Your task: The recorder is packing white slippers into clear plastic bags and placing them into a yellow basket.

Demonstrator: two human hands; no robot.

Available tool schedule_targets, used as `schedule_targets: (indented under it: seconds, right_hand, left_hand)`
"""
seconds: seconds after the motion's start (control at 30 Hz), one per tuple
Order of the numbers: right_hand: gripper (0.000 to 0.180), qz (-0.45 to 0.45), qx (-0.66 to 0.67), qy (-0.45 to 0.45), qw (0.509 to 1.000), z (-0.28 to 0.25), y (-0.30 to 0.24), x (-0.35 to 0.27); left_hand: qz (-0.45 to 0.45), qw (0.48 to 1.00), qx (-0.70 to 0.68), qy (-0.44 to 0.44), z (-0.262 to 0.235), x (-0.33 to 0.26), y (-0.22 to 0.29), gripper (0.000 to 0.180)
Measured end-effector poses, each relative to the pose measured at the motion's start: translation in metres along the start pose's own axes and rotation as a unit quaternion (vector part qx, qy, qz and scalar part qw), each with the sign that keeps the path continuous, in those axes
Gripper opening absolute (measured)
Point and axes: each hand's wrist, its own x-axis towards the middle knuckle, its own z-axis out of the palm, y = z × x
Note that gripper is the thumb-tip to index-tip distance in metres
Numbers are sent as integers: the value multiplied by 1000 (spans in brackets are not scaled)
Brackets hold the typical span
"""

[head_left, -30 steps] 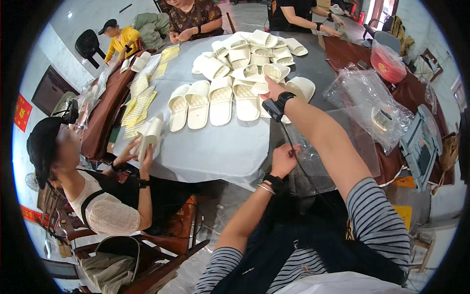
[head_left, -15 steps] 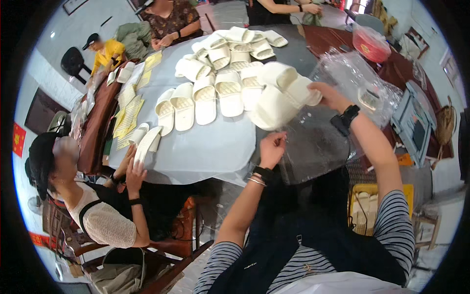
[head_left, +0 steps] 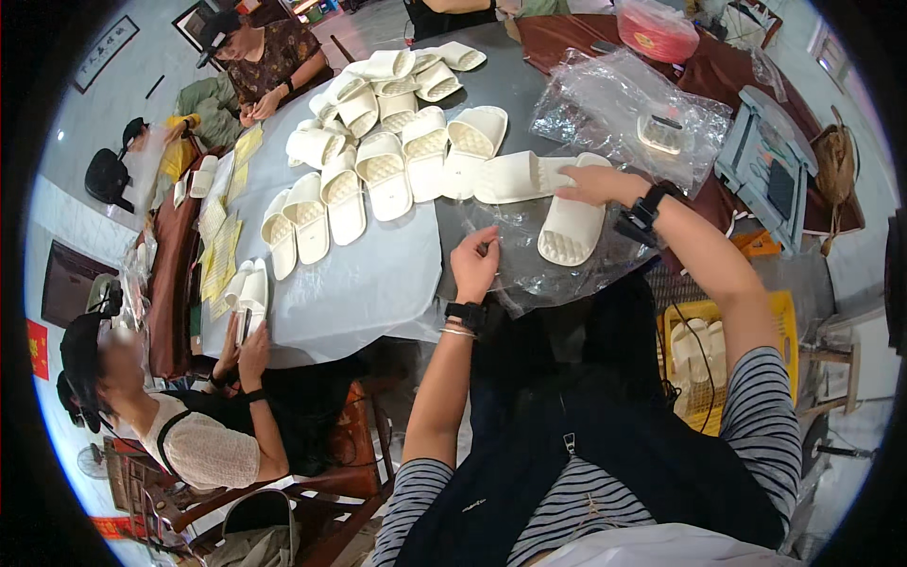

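Observation:
My right hand [head_left: 595, 184] is closed around the strap end of a cream slipper [head_left: 570, 231], whose textured toe points toward me. Touching it, a second cream slipper [head_left: 510, 180] lies sideways. Both are over a clear plastic sheet or bag [head_left: 529, 274] at the near table edge. My left hand [head_left: 475, 265] hovers by that plastic with its fingers curled together. Something small and dark shows at its fingertips, too small to name. Beyond stands a row of cream slippers [head_left: 385, 180], with more heaped behind them.
A grey-covered table [head_left: 378, 274] fills the middle. Crumpled clear plastic [head_left: 605, 104] and a blue-grey scale-like device [head_left: 770, 180] are at right. A yellow crate [head_left: 784, 331] of slippers stands below. At left, a co-worker [head_left: 208, 444] handles a slipper; yellow papers [head_left: 219, 246] lie nearby.
My right hand has brought the slippers down from above the table onto the plastic, where they now lie apart in direction. The whole view has shifted, and my left hand stays curled near the edge.

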Motion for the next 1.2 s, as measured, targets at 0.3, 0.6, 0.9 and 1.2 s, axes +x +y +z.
schedule_targets:
  seconds: [0.3, 0.6, 0.9, 1.2]
  right_hand:
    - [55, -61, 618, -109, 776, 45, -27, 37]
    - [64, -52, 547, 97, 830, -21, -12, -36]
    - [41, -245, 517, 359, 738, -29, 21, -45]
    - [43, -231, 709, 193, 638, -74, 24, -58]
  left_hand:
    - [28, 999, -41, -3, 2, 0, 7, 67]
    - [56, 997, 43, 15, -7, -21, 41, 94]
    - [-12, 983, -159, 94, 0, -31, 24, 72]
    - [165, 920, 353, 35, -64, 15, 99, 123]
